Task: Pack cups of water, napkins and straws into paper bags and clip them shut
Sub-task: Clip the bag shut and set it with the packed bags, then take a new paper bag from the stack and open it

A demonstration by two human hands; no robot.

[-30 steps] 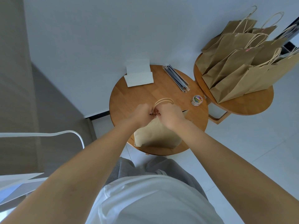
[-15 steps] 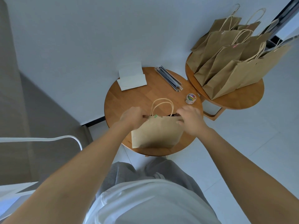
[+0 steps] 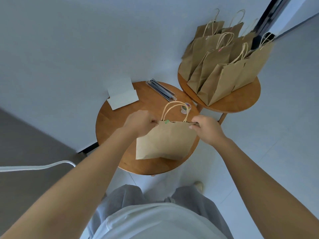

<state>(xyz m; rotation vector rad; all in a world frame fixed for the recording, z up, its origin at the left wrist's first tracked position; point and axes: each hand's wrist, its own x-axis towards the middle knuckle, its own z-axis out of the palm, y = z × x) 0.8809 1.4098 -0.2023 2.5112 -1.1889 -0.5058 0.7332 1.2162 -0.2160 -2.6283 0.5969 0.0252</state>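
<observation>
A brown paper bag point(image 3: 165, 140) with rope handles hangs tilted above the near round wooden table point(image 3: 110, 121). My left hand point(image 3: 139, 122) grips its top left corner and my right hand point(image 3: 206, 128) pinches its top right corner. A green clip point(image 3: 167, 121) sits on the bag's closed top edge beside the left handle. White napkins point(image 3: 122, 97) lie at the table's back left. Wrapped straws point(image 3: 161, 89) lie at the back. A small tub of coloured clips point(image 3: 186, 107) stands behind the bag's handles. The bag's contents are hidden.
A second round table point(image 3: 241, 100) at the right carries several closed paper bags point(image 3: 224, 66) standing upright. A white wall runs behind both tables. A dark door frame point(image 3: 269, 16) stands at the far right. A white rail point(image 3: 34, 167) curves at the left.
My hands moved apart from the middle of the bag's top to its two corners. The bag has lifted and tilted, and the green clip now shows on its edge.
</observation>
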